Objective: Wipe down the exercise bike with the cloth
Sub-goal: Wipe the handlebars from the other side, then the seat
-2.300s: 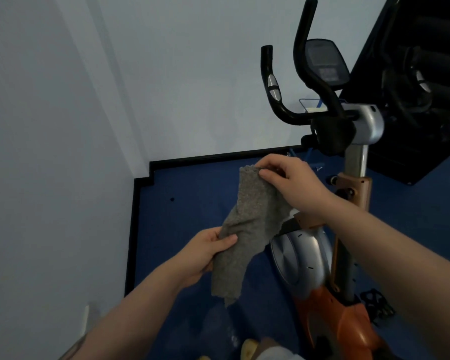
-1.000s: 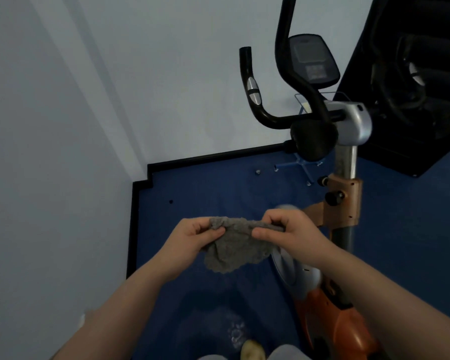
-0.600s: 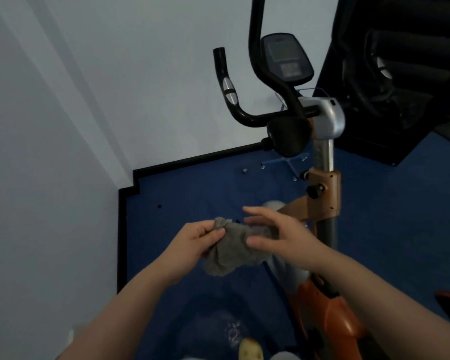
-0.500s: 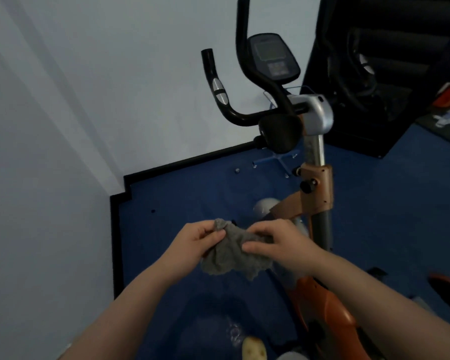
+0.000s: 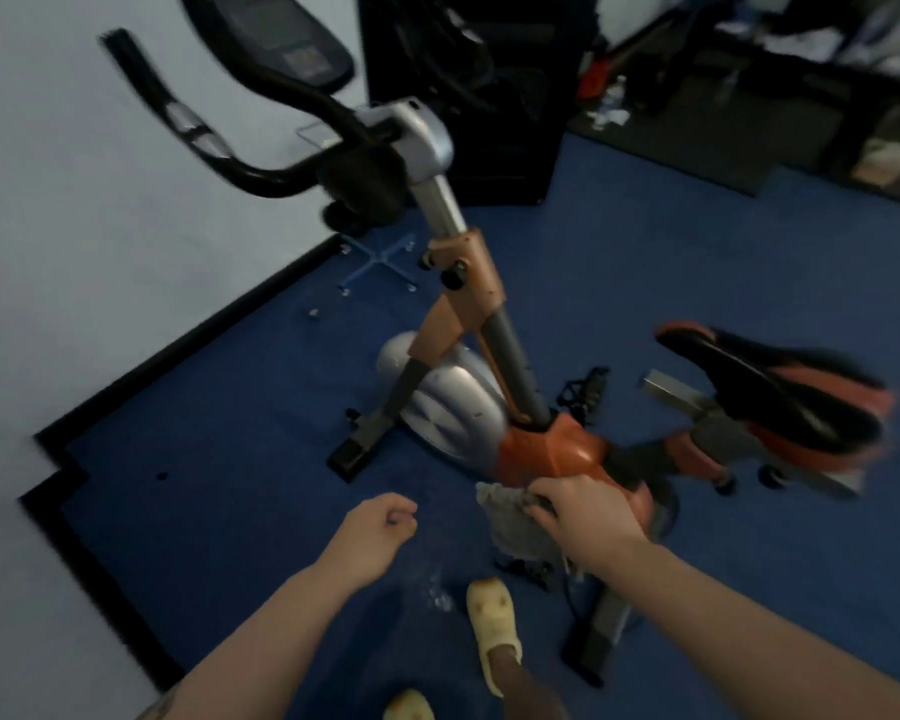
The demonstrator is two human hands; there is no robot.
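Now that the left hand [image 5: 380,527] has released the grey cloth [image 5: 510,527] and hangs loosely curled, empty, the right hand [image 5: 580,517] alone grips it, apparently against the exercise bike [image 5: 546,449] orange housing, so wiping can begin.
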